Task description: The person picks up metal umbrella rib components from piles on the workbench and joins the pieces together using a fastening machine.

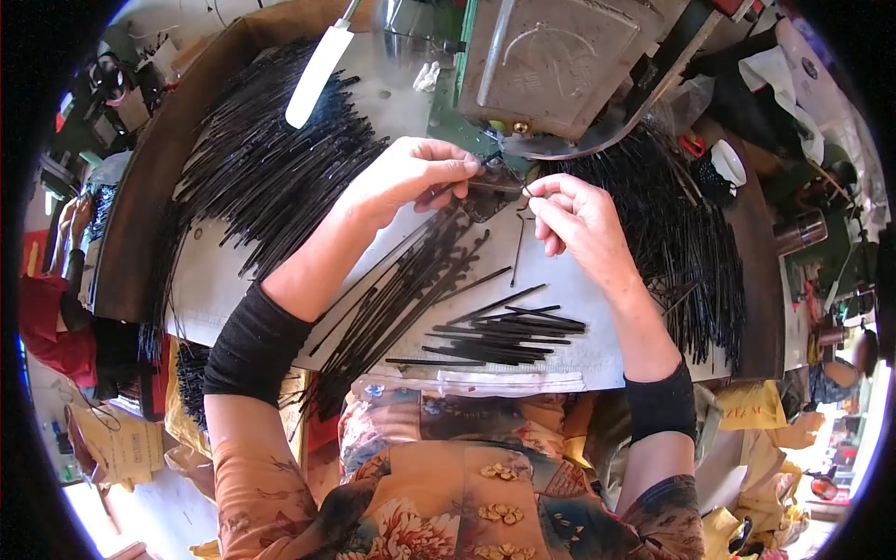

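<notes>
"What are the hands doing up there?"

"The left hand (pixel 415 173) is narrow, thumb and fingers pinched on a thin dark piece (pixel 502 187). The right hand (pixel 574 210) is closed to a pinch too, its fingertips at the other end."

"One piece between them?"

"It looks so, but the parts overlap, so I can't be certain. It sits above the worktop (pixel 593 289), toward the far edge, just below the metal machine (pixel 560 70)."

"And the stock?"

"A broad heap of long black strips (pixel 280 149) covers the far left corner and runs down the left side. Another heap, the right-hand strips (pixel 686 252), lies along the right edge."

"What's nearer the person?"

"A slanting bundle (pixel 401 289) reaches from under the left hand down to the near edge, where its lower ends overhang. To its right, short black bars (pixel 509 338) lie in a loose pile by the middle of the near edge."

"Anything between pile and hands?"

"A thin bent rod (pixel 518 252), lying roughly lengthwise below the right hand."

"Anyone else?"

"A co-worker in red (pixel 61 308), beyond the left edge, partly out of view."
</notes>
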`<state>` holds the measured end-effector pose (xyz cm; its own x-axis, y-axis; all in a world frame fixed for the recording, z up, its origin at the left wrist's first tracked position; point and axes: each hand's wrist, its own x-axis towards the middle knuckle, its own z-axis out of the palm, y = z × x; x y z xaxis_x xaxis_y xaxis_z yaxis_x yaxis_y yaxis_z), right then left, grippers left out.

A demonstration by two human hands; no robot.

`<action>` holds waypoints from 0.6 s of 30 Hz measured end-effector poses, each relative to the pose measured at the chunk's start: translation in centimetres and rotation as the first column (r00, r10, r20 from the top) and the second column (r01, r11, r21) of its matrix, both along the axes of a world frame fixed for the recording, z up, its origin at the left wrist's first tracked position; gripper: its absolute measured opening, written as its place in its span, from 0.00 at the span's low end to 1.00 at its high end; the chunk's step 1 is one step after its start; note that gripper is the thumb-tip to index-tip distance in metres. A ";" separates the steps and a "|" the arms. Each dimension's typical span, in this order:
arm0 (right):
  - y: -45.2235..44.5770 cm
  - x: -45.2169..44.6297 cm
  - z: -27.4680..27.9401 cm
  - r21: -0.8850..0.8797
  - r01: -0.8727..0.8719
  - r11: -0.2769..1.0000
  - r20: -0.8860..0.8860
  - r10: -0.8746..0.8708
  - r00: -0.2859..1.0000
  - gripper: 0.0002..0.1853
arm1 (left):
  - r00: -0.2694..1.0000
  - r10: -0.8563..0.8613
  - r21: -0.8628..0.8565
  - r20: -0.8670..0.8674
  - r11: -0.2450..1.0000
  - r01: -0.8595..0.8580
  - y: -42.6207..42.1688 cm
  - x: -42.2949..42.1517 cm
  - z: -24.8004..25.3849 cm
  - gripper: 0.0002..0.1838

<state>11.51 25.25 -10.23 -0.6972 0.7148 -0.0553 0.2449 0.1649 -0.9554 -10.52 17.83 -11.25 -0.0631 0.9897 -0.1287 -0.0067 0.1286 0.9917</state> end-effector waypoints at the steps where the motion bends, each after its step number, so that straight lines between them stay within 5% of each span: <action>1: 0.0 0.0 0.2 0.007 -0.006 1.000 0.007 0.005 1.000 0.09 | 1.000 0.011 -0.002 -0.005 1.000 -0.011 -0.1 0.0 0.1 0.11; 18: 0.5 -0.1 -0.2 0.008 0.000 1.000 0.012 0.000 1.000 0.09 | 1.000 -0.008 -0.004 0.005 1.000 0.008 0.1 -0.4 -0.2 0.15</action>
